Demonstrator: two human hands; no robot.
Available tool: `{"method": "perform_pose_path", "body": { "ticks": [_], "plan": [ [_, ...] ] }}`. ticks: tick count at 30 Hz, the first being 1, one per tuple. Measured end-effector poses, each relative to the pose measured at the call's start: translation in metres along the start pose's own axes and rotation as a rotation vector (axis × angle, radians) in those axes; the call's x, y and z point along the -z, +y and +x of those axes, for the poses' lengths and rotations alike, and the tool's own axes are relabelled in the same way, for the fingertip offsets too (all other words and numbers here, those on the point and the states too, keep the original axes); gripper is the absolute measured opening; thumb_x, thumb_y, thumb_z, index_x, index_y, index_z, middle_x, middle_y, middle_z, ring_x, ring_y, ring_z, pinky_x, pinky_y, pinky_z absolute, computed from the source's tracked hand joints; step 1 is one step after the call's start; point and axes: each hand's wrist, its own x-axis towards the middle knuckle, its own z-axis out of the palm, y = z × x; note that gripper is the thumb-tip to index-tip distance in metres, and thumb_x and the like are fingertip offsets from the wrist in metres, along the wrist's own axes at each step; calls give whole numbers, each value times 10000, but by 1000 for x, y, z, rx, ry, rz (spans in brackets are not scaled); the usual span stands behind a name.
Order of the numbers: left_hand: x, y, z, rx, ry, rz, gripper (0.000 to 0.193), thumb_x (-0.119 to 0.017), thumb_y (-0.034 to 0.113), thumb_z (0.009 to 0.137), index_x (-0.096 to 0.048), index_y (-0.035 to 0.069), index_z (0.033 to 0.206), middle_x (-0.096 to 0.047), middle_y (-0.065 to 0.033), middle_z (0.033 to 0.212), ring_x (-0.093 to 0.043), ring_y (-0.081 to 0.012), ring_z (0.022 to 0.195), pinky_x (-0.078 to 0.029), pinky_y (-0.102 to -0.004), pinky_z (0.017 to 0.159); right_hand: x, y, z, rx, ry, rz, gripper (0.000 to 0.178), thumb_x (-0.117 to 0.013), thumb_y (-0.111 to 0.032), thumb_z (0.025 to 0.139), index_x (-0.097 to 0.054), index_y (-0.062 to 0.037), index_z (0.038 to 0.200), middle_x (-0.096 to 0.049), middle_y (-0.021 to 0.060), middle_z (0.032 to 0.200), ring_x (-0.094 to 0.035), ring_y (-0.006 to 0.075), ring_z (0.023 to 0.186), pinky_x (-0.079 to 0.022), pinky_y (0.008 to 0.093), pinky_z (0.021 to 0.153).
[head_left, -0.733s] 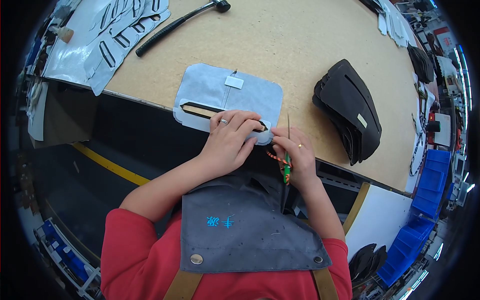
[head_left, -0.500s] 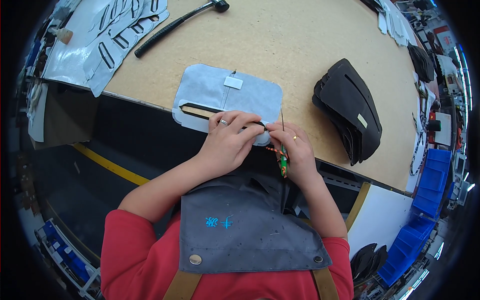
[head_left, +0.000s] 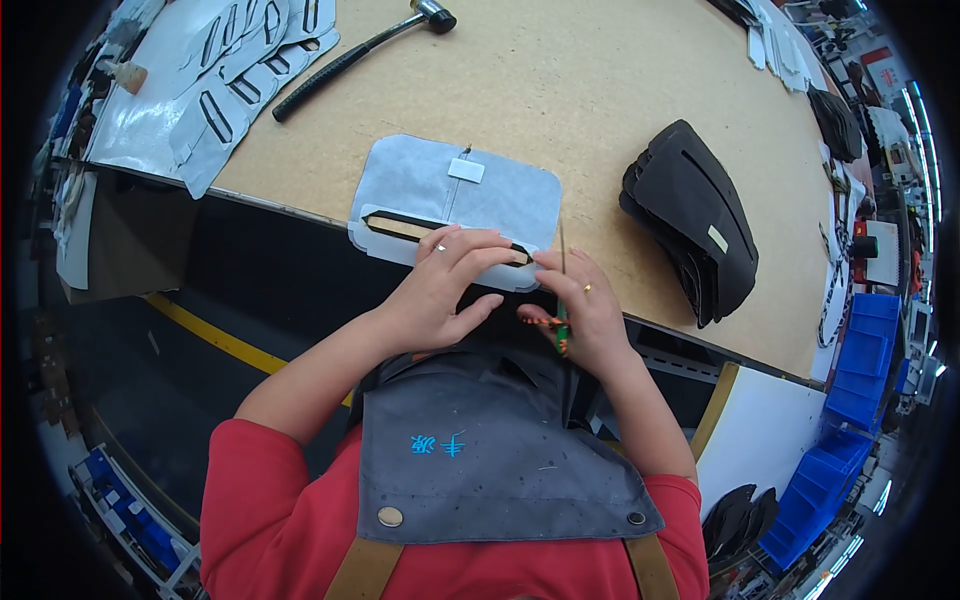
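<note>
Left hand: fingers loosely spread and curved, tips over the near strip of the grey panel, thumb held well apart; nothing is gripped, and whether the tips press down I cannot tell.
Right hand: fingers bent round the green-handled tool, index fingertip at the panel's right end, thumb out to the left; how tightly they close is partly hidden.
Tool: thin shaft standing up past the right fingers, green handle below them.
Cord: orange and black, beside the right thumb.
Grey panel: directly under and beyond the left fingers, flat along the front edge of the worktop.
Slotted strip: white, with a black-edged opening, along the panel's near side; the left fingers cover part of it.
White tab: on the panel, beyond the left fingers.
Dark stack: on the worktop, well to the right of the right fingers.
Hammer: far beyond the left fingers, black handle slanting toward the left.
Slotted grey pieces: overlapping, far beyond and left of the left fingers.
Blue bins: far right of the right fingers.
</note>
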Motion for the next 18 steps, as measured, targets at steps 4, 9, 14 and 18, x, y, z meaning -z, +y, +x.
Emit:
{"method": "perform_pose_path", "body": {
  "ticks": [4,9,14,18],
  "plan": [
    [20,-6,-2,-48,-97,192,651,-679,175,717,-400,207,1304,-407,-32,1296,-349,-223,1266,-132,-448,1086,-4,4,2,154,-31,-316,391,-679,-52,659,-538,-65,1023,-602,87,1031,-594,243,944,-471,373,891],
    [61,-30,-20,88,84,453,663,-691,23,585,-493,160,1203,-495,-37,1234,-409,-251,1233,-160,-430,1076,13,1,13,129,84,-72,244,-684,-25,673,-585,-62,894,-579,71,835,-611,222,779,-508,326,711],
    [95,-22,-15,262,383,-471,296,-547,-17,847,-493,46,1130,-583,-68,1034,-570,-125,928,-443,-271,826,45,-24,38,-381,308,520,96,-654,-65,822,-567,-28,838,-554,20,663,-497,67,596,-408,219,537],
    [71,-44,11,335,450,-594,220,-483,20,914,-481,13,1133,-565,-54,1001,-554,-94,886,-448,-230,786,12,15,39,-635,306,562,147,-647,-145,850,-582,-15,826,-534,-13,632,-463,34,568,-388,199,521]
  ]
}}
